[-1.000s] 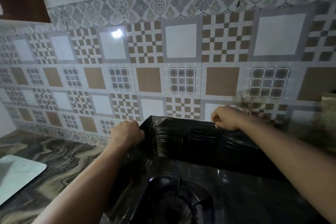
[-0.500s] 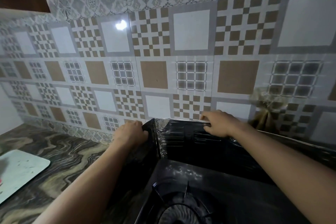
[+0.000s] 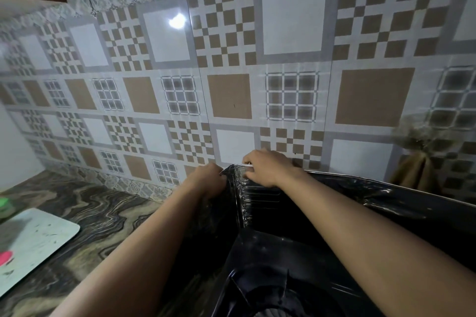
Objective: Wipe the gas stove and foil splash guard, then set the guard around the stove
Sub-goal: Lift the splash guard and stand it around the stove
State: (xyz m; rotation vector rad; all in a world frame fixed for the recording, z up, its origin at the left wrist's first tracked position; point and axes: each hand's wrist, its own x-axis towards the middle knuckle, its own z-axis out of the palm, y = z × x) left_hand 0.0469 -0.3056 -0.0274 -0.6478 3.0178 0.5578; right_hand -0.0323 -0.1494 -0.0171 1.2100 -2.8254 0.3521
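A dark, shiny foil splash guard (image 3: 381, 203) stands upright around the back and left side of the black gas stove (image 3: 260, 273), close to the tiled wall. My left hand (image 3: 207, 180) grips the top edge of the guard's left panel at its back corner. My right hand (image 3: 268, 167) pinches the top rim of the back panel just beside that same corner. The two hands are almost touching. Part of a burner shows at the bottom edge, between my forearms.
A patterned tile wall (image 3: 231, 95) rises right behind the guard. The marbled countertop (image 3: 98, 216) stretches to the left, with a pale cutting board (image 3: 33, 242) near its front edge and a green object (image 3: 5, 206) at the far left. A brownish blurred object (image 3: 417, 170) stands behind the guard at right.
My right hand has slid left along the guard's top rim to the corner, next to my left hand. The view has moved closer and to the right.
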